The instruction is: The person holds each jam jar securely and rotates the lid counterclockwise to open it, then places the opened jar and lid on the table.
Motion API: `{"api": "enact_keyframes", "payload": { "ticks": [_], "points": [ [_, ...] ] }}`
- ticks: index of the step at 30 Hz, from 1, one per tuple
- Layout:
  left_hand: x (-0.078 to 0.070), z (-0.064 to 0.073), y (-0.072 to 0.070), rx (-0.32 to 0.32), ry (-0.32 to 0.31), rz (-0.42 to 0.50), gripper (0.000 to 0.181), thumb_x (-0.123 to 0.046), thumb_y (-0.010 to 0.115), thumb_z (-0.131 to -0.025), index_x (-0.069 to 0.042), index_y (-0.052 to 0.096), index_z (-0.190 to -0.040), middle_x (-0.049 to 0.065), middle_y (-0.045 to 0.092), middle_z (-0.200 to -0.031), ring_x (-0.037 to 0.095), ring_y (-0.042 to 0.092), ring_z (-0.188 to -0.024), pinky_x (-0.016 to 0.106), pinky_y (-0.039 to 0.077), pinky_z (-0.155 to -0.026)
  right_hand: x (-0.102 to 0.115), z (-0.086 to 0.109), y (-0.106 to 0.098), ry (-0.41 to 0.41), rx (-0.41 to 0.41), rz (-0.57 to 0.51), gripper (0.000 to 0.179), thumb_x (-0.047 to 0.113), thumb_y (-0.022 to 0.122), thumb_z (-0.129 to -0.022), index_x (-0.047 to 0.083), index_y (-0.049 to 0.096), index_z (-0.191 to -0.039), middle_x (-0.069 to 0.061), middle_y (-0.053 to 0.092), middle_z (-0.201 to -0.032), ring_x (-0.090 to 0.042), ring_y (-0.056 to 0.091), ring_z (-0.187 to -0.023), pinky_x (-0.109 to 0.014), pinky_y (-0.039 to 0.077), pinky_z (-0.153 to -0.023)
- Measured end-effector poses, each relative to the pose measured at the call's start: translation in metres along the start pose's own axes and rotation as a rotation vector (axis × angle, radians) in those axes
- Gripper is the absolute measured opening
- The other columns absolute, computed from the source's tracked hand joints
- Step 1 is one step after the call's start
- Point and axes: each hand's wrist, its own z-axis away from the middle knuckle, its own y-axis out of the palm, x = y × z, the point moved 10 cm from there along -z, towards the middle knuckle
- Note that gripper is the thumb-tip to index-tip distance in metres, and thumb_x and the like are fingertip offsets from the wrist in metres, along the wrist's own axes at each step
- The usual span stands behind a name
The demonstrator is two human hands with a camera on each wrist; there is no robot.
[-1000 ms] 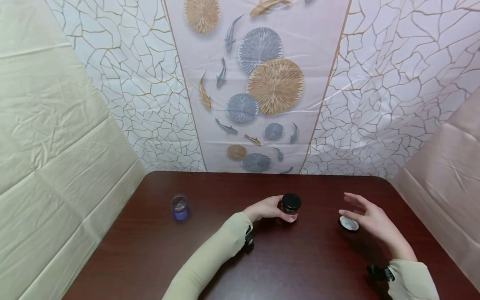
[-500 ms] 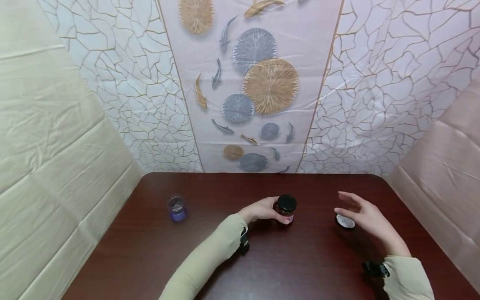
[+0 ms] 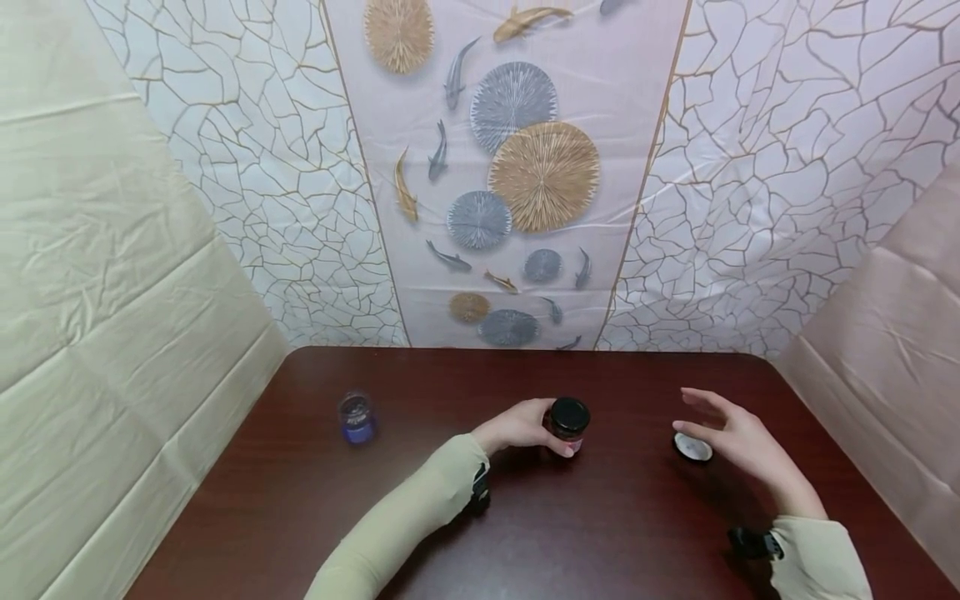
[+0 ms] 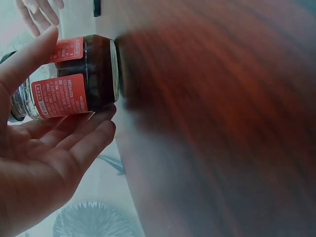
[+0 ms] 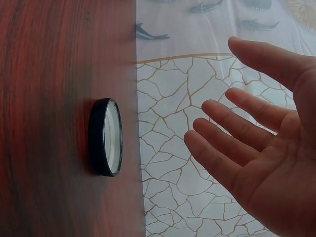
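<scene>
My left hand (image 3: 525,427) grips a small glass jar (image 4: 59,98) with a red label, dark contents and a black lid (image 3: 570,413). Thumb and fingers reach around its sides, and the jar stands upright with its base close over the table. To the right, my right hand (image 3: 738,437) hovers with fingers spread and nothing in them. Beneath and just left of that hand, a loose black lid (image 5: 104,137) lies on the table with its white inside facing up.
A clear glass jar (image 3: 357,419) with a blue label stands at the left of the dark red-brown table (image 3: 525,533). Patterned cloth (image 3: 300,167) hangs behind the table, with plain cloth at both sides.
My left hand has shifted the jar slightly left and nearer to me. The right hand keeps its spread pose over the loose lid, and the head view has moved a little.
</scene>
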Motion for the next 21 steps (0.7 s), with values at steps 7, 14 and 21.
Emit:
{"api": "enact_keyframes", "payload": {
  "ticks": [7,14,21],
  "points": [
    [0.0,0.008,-0.009,-0.04,-0.01,-0.076,0.053,-0.026,0.093,-0.073,-0.017,0.068,-0.118,-0.012,0.071,-0.093,0.004,0.065,-0.085,0.025,0.05,-0.083,0.001,0.0,0.0,0.001,0.002,-0.009,0.073,0.041,0.071,-0.094,-0.001,0.044,-0.148,-0.027,0.049,-0.146,-0.049,0.049,-0.128,-0.061,0.042,-0.097],
    [0.0,0.018,-0.011,-0.081,-0.013,-0.098,0.048,-0.032,0.092,-0.072,-0.019,0.07,-0.112,-0.012,0.069,-0.088,0.005,0.062,-0.081,0.025,0.048,-0.078,0.0,0.001,0.002,0.012,0.017,0.014,0.074,0.044,0.07,-0.094,0.0,0.043,-0.148,-0.026,0.047,-0.147,-0.049,0.046,-0.13,-0.061,0.042,-0.096],
    [-0.006,0.029,-0.019,-0.124,-0.004,-0.112,0.041,-0.038,0.092,-0.071,-0.021,0.068,-0.1,-0.009,0.067,-0.081,0.006,0.06,-0.073,0.024,0.047,-0.07,0.002,0.001,0.002,0.0,0.011,0.015,0.073,0.045,0.069,-0.095,0.001,0.044,-0.148,-0.026,0.048,-0.147,-0.048,0.046,-0.131,-0.062,0.041,-0.096]
  ]
}}
